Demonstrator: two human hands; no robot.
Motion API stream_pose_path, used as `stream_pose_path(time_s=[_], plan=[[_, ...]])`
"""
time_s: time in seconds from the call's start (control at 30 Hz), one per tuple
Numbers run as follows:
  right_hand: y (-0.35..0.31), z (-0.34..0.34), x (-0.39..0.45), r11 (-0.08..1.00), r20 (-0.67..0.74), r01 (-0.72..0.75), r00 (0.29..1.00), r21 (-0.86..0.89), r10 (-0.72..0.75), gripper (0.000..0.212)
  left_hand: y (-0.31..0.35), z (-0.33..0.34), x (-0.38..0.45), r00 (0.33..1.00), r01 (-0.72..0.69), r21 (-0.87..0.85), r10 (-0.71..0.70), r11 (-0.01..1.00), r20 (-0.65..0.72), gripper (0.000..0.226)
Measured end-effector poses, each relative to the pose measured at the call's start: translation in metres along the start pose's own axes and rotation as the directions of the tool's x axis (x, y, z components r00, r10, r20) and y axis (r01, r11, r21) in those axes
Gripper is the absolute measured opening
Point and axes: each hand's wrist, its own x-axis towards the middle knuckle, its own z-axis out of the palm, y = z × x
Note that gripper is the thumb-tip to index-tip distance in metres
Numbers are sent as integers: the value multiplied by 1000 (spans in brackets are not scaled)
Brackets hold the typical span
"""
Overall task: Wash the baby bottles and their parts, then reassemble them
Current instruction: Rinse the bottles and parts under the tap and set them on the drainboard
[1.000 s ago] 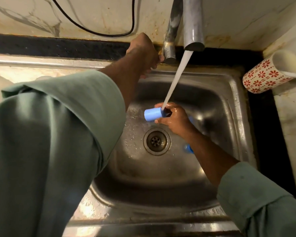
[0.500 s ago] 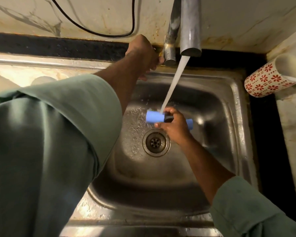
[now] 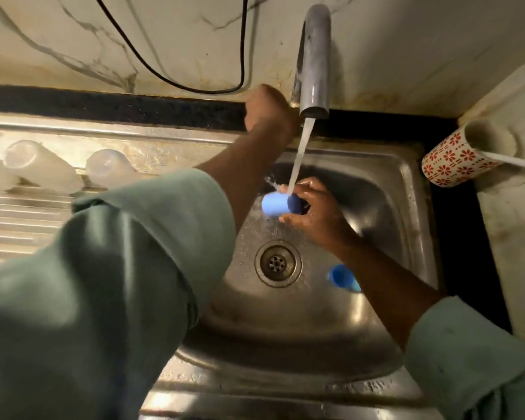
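Observation:
My right hand (image 3: 315, 213) grips a light blue bottle cap (image 3: 275, 203) with a darker blue ring, held sideways under the running water over the steel sink (image 3: 406, 183). My left hand (image 3: 267, 109) reaches to the base of the tap (image 3: 314, 62) and curls round something there; the tap handle itself is hidden by the hand. A second blue cap (image 3: 341, 275) lies in the basin right of the drain (image 3: 278, 263), partly behind my right forearm. Two clear bottles (image 3: 40, 165) (image 3: 109, 166) lie on the draining board at left.
A red-and-white patterned cup (image 3: 458, 160) lies tipped on the dark counter at the right, with a white stick in it. A black cable (image 3: 194, 83) hangs on the marble wall behind. The ribbed draining board (image 3: 19, 219) runs left of the basin.
The view has tilted, bringing the bottles on the draining board into sight. My right hand keeps the cap under the stream with small shifts. My left hand stays at the tap.

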Motion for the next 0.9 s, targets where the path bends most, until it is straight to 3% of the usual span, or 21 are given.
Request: stream_pose_path(time_s=[0.03, 0.13, 0.27, 0.3, 0.33, 0.37, 0.43, 0.5, 0.53, 0.57, 0.6, 0.63, 0.7, 0.77, 0.83, 0.9], plan=[[-5, -4, 0, 999, 20, 15, 1000, -50, -14, 49, 4, 3, -7, 999, -38, -3, 38, 999, 40, 13], [-22, -27, 4, 986, 33, -7, 999, -168, 13, 51, 5, -4, -16, 991, -82, 94, 71, 992, 111, 20], [-37, -40, -3, 977, -233, -102, 971, -189, 56, 49, -15, -34, -29, 956, -255, 394, 169, 883, 241, 23], [-41, -33, -11, 962, -169, -137, 981, -237, 98, 41, -21, -44, -37, 950, -278, 437, 179, 856, 255, 26], [-40, -23, -21, 921, 2, -189, 980, -340, 201, 34, -28, -53, -48, 948, -283, 465, 173, 839, 267, 30], [-43, -16, -30, 874, 113, -250, 940, -416, 322, 30, -36, -65, -61, 945, -288, 485, 163, 826, 282, 32], [-46, -17, -34, 823, 11, -359, 914, -440, 405, 30, -53, -85, -80, 930, -325, 534, 159, 780, 332, 30], [-53, -18, -26, 883, -319, -357, 912, -304, 259, 34, -71, -114, -92, 919, -363, 561, 185, 744, 349, 27], [-57, -12, -23, 879, -343, -350, 909, -324, 236, 31, -79, -133, -96, 922, -359, 562, 189, 745, 339, 27], [-65, -6, -24, 844, -207, -352, 934, -406, 290, 23, -86, -148, -102, 925, -356, 558, 195, 750, 327, 28], [-70, 6, -33, 793, -52, -398, 904, -461, 423, 13, -93, -162, -108, 925, -356, 559, 200, 749, 323, 29], [-78, 20, -44, 748, 14, -421, 867, -512, 497, 6, -102, -184, -113, 924, -363, 559, 211, 746, 318, 31], [-99, 36, -47, 807, -114, -441, 894, -392, 434, 19, -122, -223, -119, 924, -374, 555, 246, 743, 293, 33], [-135, 43, -43, 925, -303, -269, 935, -270, 183, 42, -145, -263, -123, 941, -338, 512, 271, 790, 202, 30], [-188, 66, -37, 944, -247, -64, 969, -325, -19, 48, -174, -309, -125, 960, -274, 498, 264, 823, 91, 30], [-235, 99, -26, 929, -92, 88, 987, -358, -129, 49, -203, -351, -119, 976, -198, 548, 213, 813, 37, 34]])
